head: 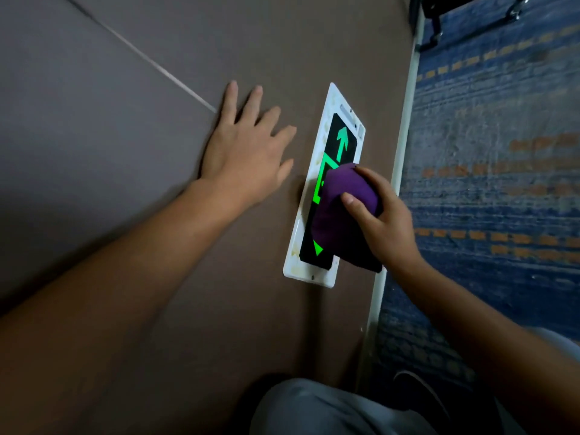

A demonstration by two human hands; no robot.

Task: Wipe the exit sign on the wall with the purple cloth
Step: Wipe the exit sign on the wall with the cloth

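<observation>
The exit sign [340,136] is a black panel with glowing green arrows in a white frame, fixed low on the brown wall [141,120]. My right hand [381,218] grips the bunched purple cloth [342,215] and presses it on the sign's middle and lower part, hiding much of the green figure. My left hand [244,152] lies flat on the wall to the left of the sign, fingers spread, holding nothing.
A pale baseboard [405,146] runs along the wall's bottom beside the sign. Blue patterned carpet [502,152] with orange dashes covers the floor. My knee in grey trousers [329,409] is at the bottom. Dark furniture legs [439,17] stand at the top right.
</observation>
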